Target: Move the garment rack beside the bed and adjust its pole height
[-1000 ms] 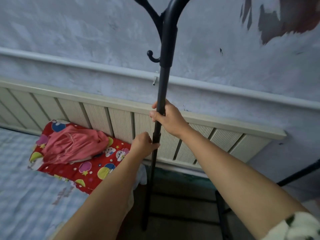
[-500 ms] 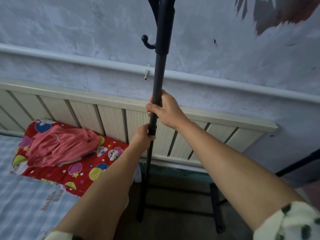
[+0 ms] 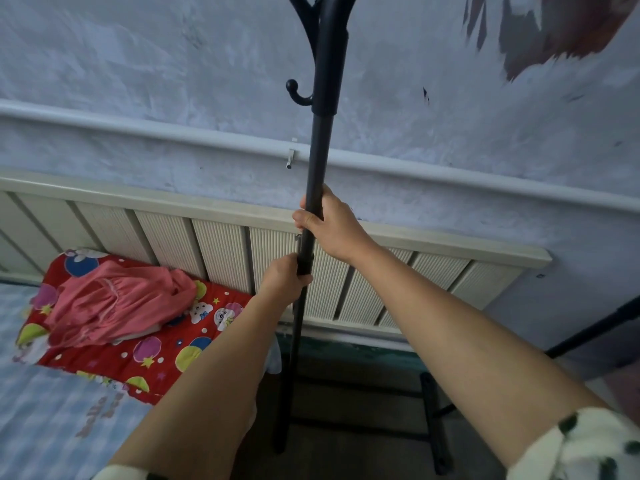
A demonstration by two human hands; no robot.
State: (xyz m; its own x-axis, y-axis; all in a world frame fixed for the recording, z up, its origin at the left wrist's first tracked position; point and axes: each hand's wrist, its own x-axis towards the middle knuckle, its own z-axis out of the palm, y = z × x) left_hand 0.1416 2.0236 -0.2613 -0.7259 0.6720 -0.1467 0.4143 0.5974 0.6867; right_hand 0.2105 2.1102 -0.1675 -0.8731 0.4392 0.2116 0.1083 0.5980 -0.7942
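Observation:
The black garment rack pole [image 3: 318, 154] stands upright in front of the cream headboard [image 3: 221, 244], just right of the bed [image 3: 52, 410]. A small hook [image 3: 298, 93] sticks out left below the thicker upper sleeve, and curved arms branch at the top edge. My right hand [image 3: 332, 226] grips the pole at mid-height. My left hand [image 3: 285, 278] holds it just below, at a collar joint. The pole's foot [image 3: 280, 441] and base bars rest on the dark floor.
A red patterned pillow [image 3: 145, 348] with a pink garment [image 3: 114, 303] lies at the bed's head. A white pipe [image 3: 450, 174] runs along the pale wall. Another black frame bar [image 3: 595, 327] angles in at the right.
The view shifted slightly; the hook and upper sleeve sit a little lower in frame than half a second ago. Both hands keep the same grip on the pole.

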